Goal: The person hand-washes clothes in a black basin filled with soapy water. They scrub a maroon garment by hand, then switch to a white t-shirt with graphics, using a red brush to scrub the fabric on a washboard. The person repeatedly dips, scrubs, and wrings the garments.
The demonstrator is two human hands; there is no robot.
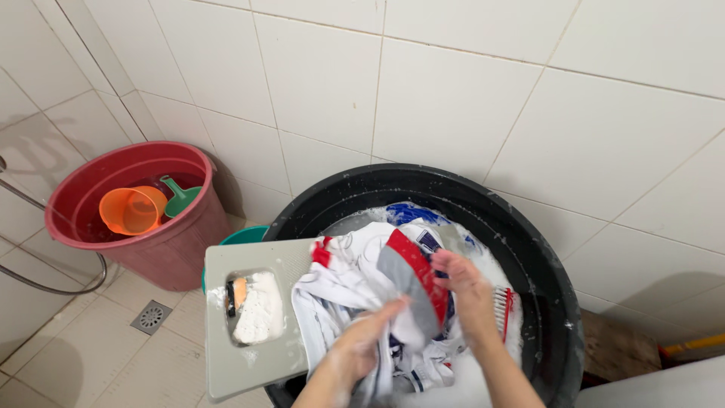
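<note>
Head view looks down into a big round black plastic tub [544, 249] full of soapy water, set against a white tiled wall [453, 91]. Across the tub's left rim lies a grey plastic washboard [249, 370], and a wet white garment with red and grey trim [355, 279] is heaped partly on that board and partly in the suds.

Both bare hands are on the cloth. The left hand [362, 340] is closed around a bunched fold of the white fabric near the board's right edge, fingers curled tight into it. The right hand [468, 291] pinches the grey and red part of the garment, fingers bent over the cloth and thumb tucked under, so it too is closed on the fabric. The two hands sit near each other with the cloth stretched between them.

A red-handled scrubbing brush with pale bristles [502, 306] rests in the foam just beside the right wrist. In a recess of the board sits an orange soap bar [239, 291] next to a lump of white lather.

Off to the left stands a red plastic bucket [162, 249] holding an orange scoop [134, 210] and a green dipper [180, 198]. A metal floor drain [151, 317] shows in the tiles below it.
</note>
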